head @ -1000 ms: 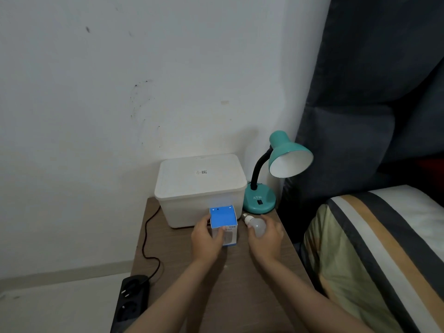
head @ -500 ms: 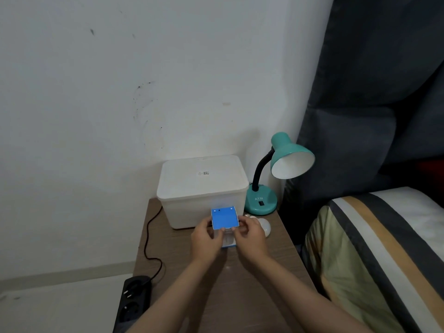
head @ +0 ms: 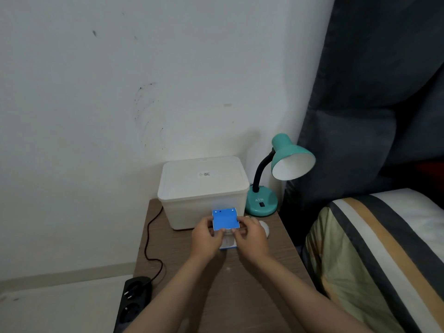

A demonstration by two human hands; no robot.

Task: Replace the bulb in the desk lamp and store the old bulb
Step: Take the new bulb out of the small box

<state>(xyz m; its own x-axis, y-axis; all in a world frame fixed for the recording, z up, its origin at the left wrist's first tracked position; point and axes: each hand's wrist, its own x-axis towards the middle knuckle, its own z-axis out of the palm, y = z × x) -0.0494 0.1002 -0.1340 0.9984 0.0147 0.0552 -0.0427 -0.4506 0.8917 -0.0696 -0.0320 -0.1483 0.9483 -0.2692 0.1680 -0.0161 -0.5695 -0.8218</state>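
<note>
Both hands meet over a small blue-topped bulb carton [head: 225,219] that stands on the wooden tabletop [head: 240,284], just in front of a lidded white plastic storage box [head: 204,188]. The left hand [head: 206,236] is clamped on the carton's left side, thumb and fingers pinching its upper edge; the right hand [head: 252,235] grips the right side, fingertips at the top flap. The flap looks lifted or just starting to open — whether it is fully free cannot be told.

A loose white bulb [head: 264,229] lies on the tabletop just beside the right hand, partly hidden behind it, near the base of the teal desk lamp [head: 262,203]. The lamp's shade [head: 292,162] faces the bed, and no bulb can be made out inside it from here.

The carton is thin card: light, easily crushed, so it is best held by its side walls low down while the flap is peeled with fingertips. The bulb is probably light too, smooth and round, and liable to roll on the flat wood toward the edge. It wants holding around the widest part of the globe with a gentle, even squeeze, and turning from there rather than from the metal cap. A black cable [head: 147,236] runs down to a power strip [head: 134,301] on the floor.
</note>
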